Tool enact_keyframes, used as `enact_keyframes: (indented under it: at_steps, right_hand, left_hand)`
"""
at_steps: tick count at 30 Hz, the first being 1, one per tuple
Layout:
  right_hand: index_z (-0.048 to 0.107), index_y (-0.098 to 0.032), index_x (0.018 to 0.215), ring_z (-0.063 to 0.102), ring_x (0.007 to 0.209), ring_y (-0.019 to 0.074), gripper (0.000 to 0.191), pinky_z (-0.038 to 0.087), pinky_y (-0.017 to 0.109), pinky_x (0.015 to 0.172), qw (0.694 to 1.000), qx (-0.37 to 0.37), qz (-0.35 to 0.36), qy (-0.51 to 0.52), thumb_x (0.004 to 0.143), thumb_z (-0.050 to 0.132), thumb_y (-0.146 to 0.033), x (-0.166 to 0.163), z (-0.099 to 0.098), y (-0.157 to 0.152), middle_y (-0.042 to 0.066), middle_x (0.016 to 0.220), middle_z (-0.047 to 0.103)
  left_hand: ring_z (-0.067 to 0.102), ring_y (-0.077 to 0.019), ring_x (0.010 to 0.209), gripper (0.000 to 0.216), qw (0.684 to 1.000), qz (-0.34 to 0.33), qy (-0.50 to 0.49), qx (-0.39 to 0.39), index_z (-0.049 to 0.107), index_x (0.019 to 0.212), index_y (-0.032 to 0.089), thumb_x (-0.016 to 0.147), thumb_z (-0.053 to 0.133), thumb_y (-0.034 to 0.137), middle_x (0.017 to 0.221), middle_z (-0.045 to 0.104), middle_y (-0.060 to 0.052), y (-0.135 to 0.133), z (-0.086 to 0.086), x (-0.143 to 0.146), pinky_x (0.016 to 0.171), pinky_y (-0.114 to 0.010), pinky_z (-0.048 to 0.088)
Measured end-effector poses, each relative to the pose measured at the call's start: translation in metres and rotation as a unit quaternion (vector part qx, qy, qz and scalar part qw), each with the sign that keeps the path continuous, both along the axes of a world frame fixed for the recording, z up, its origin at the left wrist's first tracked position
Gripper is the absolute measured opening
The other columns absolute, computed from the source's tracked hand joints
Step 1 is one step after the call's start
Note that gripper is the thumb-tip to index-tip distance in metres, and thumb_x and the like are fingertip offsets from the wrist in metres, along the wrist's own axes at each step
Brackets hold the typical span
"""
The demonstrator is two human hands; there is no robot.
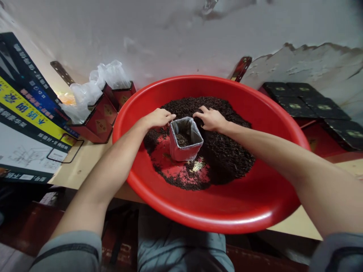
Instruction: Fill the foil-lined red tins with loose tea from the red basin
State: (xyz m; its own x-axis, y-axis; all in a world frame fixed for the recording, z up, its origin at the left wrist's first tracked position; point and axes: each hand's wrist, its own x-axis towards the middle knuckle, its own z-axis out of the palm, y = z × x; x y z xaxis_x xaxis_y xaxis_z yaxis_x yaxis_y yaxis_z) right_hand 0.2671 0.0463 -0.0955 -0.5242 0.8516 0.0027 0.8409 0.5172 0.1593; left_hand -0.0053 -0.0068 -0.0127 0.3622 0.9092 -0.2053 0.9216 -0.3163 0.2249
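Note:
A square red tin [185,153] lined with a clear plastic bag stands in a large red basin [215,217]. Some dark dried leaves, which look like loose tea [183,140], lie inside it. My left hand [159,118] is at the tin's back left corner, its fingers curled against the edge. Just behind the right back corner, my right hand [212,118] reaches over the heap of loose tea [229,151] in the basin. Its fingers are bent but apart, and the fingertips are partly hidden.
Red tins [98,122] with plastic liner bags [83,96] sticking out stand left of the basin. A printed cardboard box [31,113] leans at far left. Several black-lidded red tins [306,100] sit at right. The wooden table [78,168] backs onto a peeling wall.

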Motion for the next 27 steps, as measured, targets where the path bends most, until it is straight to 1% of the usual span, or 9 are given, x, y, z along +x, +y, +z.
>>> enact_keyframes:
  at_steps: [3,5,7,9,11,13,17,21,27]
  right_hand:
    - [0.063,-0.024,0.144,0.067,0.122,0.0371,0.059,0.055,0.052,0.104,0.991,0.02,-0.028,0.126,0.085,0.07,-0.022,-0.003,0.018,0.001,0.017,0.152,0.054]
    - [0.064,-0.023,0.136,0.066,0.123,0.0354,0.055,0.055,0.053,0.108,0.967,0.037,-0.01,0.25,0.082,0.074,-0.024,-0.006,0.03,-0.001,0.014,0.142,0.062]
    - [0.064,-0.024,0.129,0.066,0.12,0.0317,0.053,0.055,0.052,0.109,0.919,0.039,0.038,0.39,0.079,0.08,-0.028,-0.012,0.041,-0.008,0.01,0.132,0.067]
    - [0.062,-0.025,0.126,0.067,0.113,0.0275,0.055,0.057,0.05,0.107,0.851,0.017,0.094,0.516,0.077,0.085,-0.034,-0.023,0.047,-0.02,0.007,0.125,0.069]
    - [0.06,-0.027,0.124,0.068,0.108,0.0251,0.061,0.059,0.048,0.103,0.788,-0.019,0.127,0.602,0.073,0.09,-0.043,-0.036,0.048,-0.035,0.005,0.12,0.07]
    - [0.059,-0.028,0.124,0.068,0.108,0.0253,0.068,0.059,0.049,0.104,0.753,-0.052,0.132,0.643,0.071,0.093,-0.051,-0.048,0.045,-0.05,0.004,0.118,0.07]
    - [0.062,-0.029,0.125,0.065,0.122,0.0279,0.073,0.053,0.051,0.115,0.751,-0.077,0.118,0.645,0.068,0.094,-0.061,-0.064,0.036,-0.073,0.005,0.127,0.069]
    - [0.069,-0.028,0.114,0.064,0.126,0.0276,0.058,0.047,0.052,0.121,0.763,-0.078,0.128,0.628,0.074,0.089,-0.065,-0.065,0.032,-0.077,0.005,0.126,0.071]
    - [0.08,-0.025,0.094,0.068,0.113,0.0242,0.037,0.053,0.049,0.112,0.761,-0.098,0.147,0.624,0.083,0.084,-0.061,-0.065,0.031,-0.072,0.006,0.11,0.075]
  left_hand:
    - [0.071,-0.0169,0.091,0.047,1.0,0.003,-0.017,0.001,0.079,0.1,0.018,0.108,0.042,0.047,0.103,0.083,-0.008,-0.002,0.003,0.0,0.08,-0.023,0.049]
    - [0.07,-0.0166,0.083,0.049,1.0,0.006,-0.024,-0.01,0.079,0.094,0.018,0.107,0.044,0.05,0.092,0.081,-0.007,-0.004,0.004,0.0,0.075,-0.024,0.049]
    - [0.069,-0.0164,0.076,0.05,0.999,0.008,-0.027,-0.02,0.078,0.089,0.018,0.107,0.045,0.051,0.082,0.079,-0.007,-0.005,0.004,0.0,0.072,-0.024,0.048]
    - [0.067,-0.0164,0.073,0.047,0.999,0.015,-0.024,-0.019,0.078,0.087,0.018,0.106,0.048,0.05,0.08,0.078,-0.006,-0.005,0.004,0.001,0.069,-0.025,0.047]
    - [0.067,-0.0167,0.072,0.041,0.999,0.032,-0.021,-0.02,0.079,0.089,0.018,0.103,0.053,0.047,0.081,0.078,-0.006,-0.004,0.003,0.002,0.067,-0.025,0.046]
    - [0.067,-0.0169,0.071,0.036,0.998,0.049,-0.023,-0.034,0.08,0.093,0.019,0.101,0.056,0.045,0.083,0.078,-0.005,-0.004,0.002,0.003,0.065,-0.025,0.046]
    - [0.068,-0.0169,0.073,0.031,0.999,0.042,-0.015,-0.031,0.08,0.092,0.018,0.099,0.055,0.035,0.085,0.079,-0.005,-0.004,0.003,0.004,0.065,-0.024,0.047]
    - [0.069,-0.0159,0.071,0.029,0.998,0.054,-0.012,-0.036,0.081,0.093,0.017,0.094,0.052,0.02,0.086,0.079,-0.005,-0.007,0.004,0.006,0.066,-0.023,0.05]
    - [0.07,-0.0178,0.072,0.036,0.995,0.073,-0.029,-0.065,0.083,0.104,0.016,0.099,0.052,0.034,0.086,0.078,-0.007,-0.006,0.002,0.007,0.069,-0.026,0.054]
